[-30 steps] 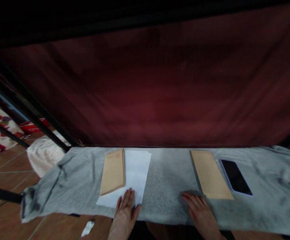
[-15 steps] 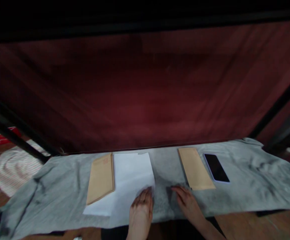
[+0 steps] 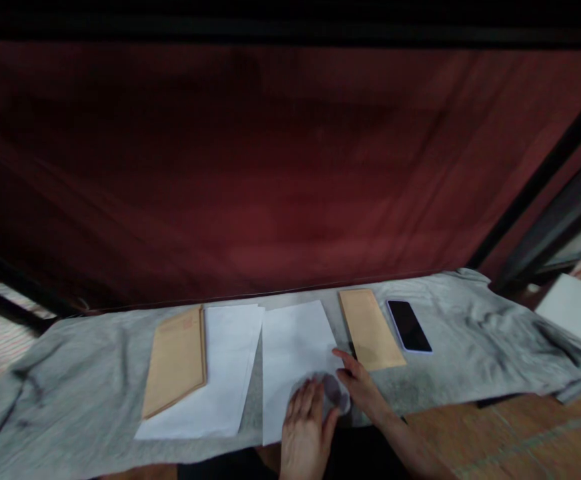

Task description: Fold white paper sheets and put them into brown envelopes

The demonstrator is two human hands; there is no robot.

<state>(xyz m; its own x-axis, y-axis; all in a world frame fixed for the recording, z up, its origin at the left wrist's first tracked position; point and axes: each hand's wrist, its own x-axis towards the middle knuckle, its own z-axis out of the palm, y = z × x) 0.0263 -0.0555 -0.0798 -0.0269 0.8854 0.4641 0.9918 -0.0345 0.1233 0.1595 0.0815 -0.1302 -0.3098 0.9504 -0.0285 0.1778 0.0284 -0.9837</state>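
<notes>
A single white sheet of paper (image 3: 290,340) lies on the grey cloth (image 3: 470,340) in front of me. My left hand (image 3: 306,423) rests flat on its lower right part, fingers stretched and thumb out to the side. At the sheet's right edge is my right hand (image 3: 363,387), with the index finger extended and the thumb apart from it. The sheet's lower right corner looks slightly raised between my hands. Just right of my right hand lies a brown envelope (image 3: 370,327).
To the left, a stack of brown envelopes (image 3: 176,360) overlaps more white paper (image 3: 227,373). A phone (image 3: 409,325) with a pale purple edge lies right of the single envelope. A dark red panel (image 3: 280,180) rises behind the cloth-covered surface.
One white sheet has come off the paper at left and moved right, under my left hand. My right hand has come to the sheet's right edge. The camera view has shifted right.
</notes>
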